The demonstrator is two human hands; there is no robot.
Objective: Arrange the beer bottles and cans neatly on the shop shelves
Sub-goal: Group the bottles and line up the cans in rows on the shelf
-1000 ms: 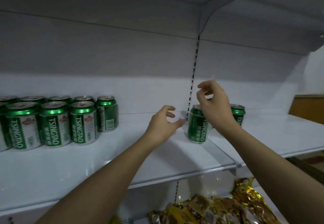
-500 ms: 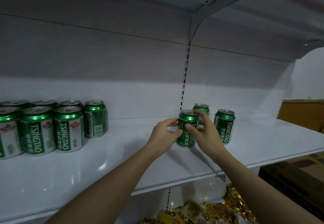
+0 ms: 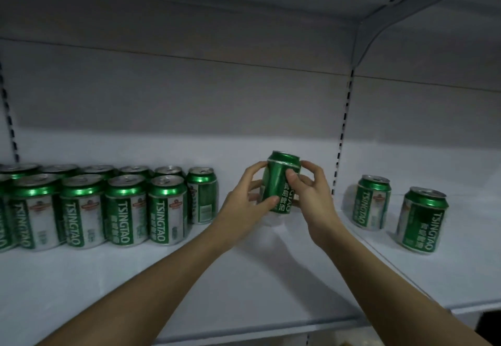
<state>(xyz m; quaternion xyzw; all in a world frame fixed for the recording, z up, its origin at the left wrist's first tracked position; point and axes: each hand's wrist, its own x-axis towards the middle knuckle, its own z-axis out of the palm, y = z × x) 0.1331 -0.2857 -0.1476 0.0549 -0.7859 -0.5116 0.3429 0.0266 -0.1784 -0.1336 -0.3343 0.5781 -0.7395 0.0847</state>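
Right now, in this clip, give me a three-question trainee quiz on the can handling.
1. True or false: both the left hand and the right hand grip the held can.
2. How many loose cans stand right of the slotted upright? A) one B) two C) four
3. Fill in: the grouped cans stand to the ____ of the held can.

Key: 1 true; 2 B, the nearer loose can and the farther loose can; 3 left.
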